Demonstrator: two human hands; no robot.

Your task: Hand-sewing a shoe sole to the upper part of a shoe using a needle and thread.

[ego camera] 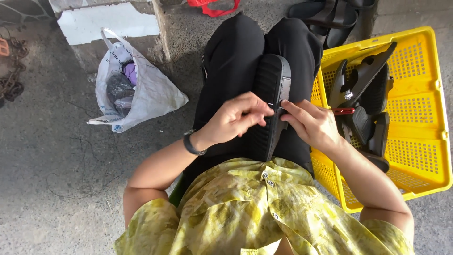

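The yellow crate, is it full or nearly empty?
Partly filled: the yellow crate holds several black sandals, but much bare mesh floor shows.

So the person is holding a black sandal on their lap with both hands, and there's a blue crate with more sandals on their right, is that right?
Not quite: the crate is yellow, not blue, as the head view shows. The rest stands: the left hand and right hand both hold the black sandal on the lap, and the crate on the person's right holds more sandals.

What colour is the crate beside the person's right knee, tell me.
Yellow; the plastic crate shows best in the head view.
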